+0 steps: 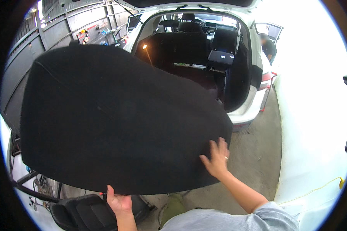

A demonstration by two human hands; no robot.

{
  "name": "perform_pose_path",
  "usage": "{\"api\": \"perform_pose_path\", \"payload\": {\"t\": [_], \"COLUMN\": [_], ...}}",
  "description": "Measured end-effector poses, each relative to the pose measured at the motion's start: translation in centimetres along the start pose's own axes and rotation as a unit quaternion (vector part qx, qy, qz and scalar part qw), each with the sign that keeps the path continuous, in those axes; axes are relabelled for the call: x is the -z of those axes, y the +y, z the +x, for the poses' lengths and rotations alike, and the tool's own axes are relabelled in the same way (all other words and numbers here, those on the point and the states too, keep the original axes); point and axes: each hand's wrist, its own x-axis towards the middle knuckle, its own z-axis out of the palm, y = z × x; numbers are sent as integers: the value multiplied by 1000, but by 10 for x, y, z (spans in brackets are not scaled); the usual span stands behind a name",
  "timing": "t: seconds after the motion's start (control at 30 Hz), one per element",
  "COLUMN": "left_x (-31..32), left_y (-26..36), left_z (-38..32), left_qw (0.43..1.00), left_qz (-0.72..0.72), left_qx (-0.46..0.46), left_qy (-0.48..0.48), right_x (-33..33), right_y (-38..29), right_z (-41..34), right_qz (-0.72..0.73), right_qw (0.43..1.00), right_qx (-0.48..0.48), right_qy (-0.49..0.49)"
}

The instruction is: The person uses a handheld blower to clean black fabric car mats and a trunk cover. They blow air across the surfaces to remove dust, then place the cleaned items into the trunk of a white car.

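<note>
A large black carpeted trunk floor panel (124,121) spans the view in front of me, before the rear of a white car (244,115) with its tailgate up. My left hand (120,200) grips the panel's near edge from below, with the thumb at the rim and the fingers hidden under it. Near the panel's right end, my right hand (218,157) lies flat against its upper face, fingers spread, a ring on one finger. Past the panel, the cargo area shows a black case (221,57) and a small lit lamp (145,46).
A black car seat (92,212) stands on the floor at the lower left, beside a dark metal frame (37,193). Tools hang on the back left wall (88,34). A person (268,49) is by the car's right side door. A yellow cord (315,190) runs at lower right.
</note>
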Motion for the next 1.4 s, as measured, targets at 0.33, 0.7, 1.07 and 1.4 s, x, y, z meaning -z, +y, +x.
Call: {"api": "perform_pose_path", "payload": {"t": [0.33,0.7,1.07,1.4], "left_x": [-21,-99,-298,-480], "left_y": [-27,-62,-26,-88], "left_z": [213,420,570,708], "left_qw": [991,988,890,707], "left_qz": [-31,105,335,549], "left_qx": [129,89,-33,-59], "left_qy": [-16,-64,-308,-441], "right_x": [-21,-138,-59,-161], "right_y": [98,102,31,89], "right_z": [55,180,463,467], "right_qz": [461,491,176,836], "right_qw": [777,672,958,526], "right_qx": [-426,-535,56,-139], "right_qy": [43,-147,217,-71]}}
